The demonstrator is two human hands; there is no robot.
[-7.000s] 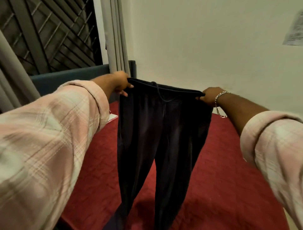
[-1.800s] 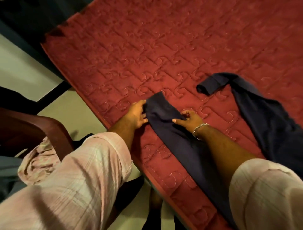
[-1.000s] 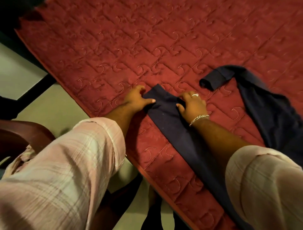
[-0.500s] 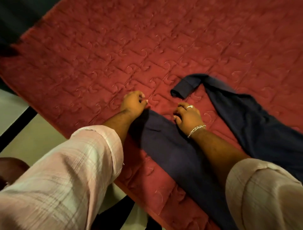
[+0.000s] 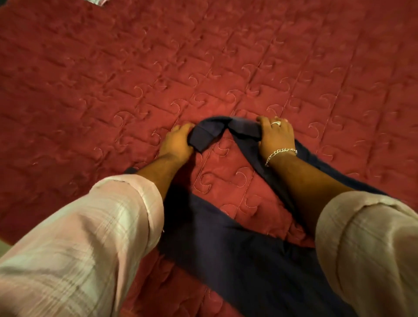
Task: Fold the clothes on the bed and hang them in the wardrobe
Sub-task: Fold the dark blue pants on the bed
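Dark navy trousers [image 5: 237, 255] lie spread on the red quilted bed cover [image 5: 203, 56], waist end toward me and both legs pointing away. The two leg ends meet between my hands. My left hand [image 5: 176, 142] grips the cuff of one leg. My right hand [image 5: 274, 135], with a ring and a chain bracelet, grips the other leg's end beside it. My arms in rolled pink plaid sleeves cover part of the trousers.
The red cover fills almost the whole view. A small pale patch of floor [image 5: 3, 247] shows at the lower left edge. A bit of light fabric or paper [image 5: 97, 1] peeks in at the top left.
The far leg end, lying apart half a second ago, is now in my right hand next to the cuff held by my left. The view has shifted further over the bed.
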